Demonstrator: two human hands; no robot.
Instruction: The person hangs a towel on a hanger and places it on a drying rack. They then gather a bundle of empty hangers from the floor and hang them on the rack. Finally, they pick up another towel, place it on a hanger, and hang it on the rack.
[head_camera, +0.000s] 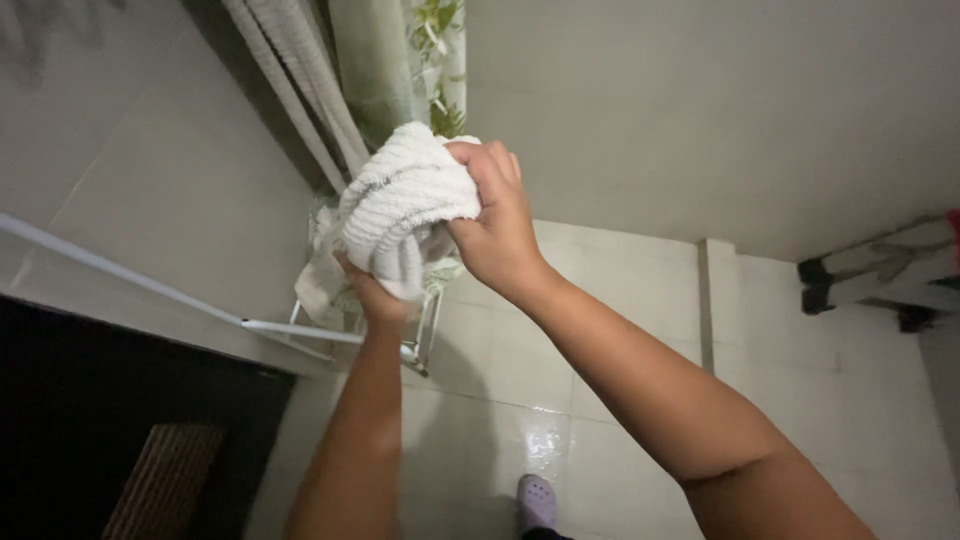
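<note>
I have both hands up on a bunched white towel (405, 205), held in the air in front of the wall (700, 100). My right hand (495, 225) is clamped on the towel's right side: the fingers (490, 165) curl over the top of the bundle and dig into the ribbed cloth, thumb hidden behind it. My left hand (365, 290) comes up from below and grips the towel's underside; most of its fingers are buried in the folds, so I can only say they are closed into the cloth. The towel bulges out between the two grips, its thickest roll lying left of my right knuckles and above my left wrist. Just behind it hang a curtain (400, 60) and a white rack (330, 335). Down on the tiled floor (600, 400) I see a purple shoe (537, 500).
</note>
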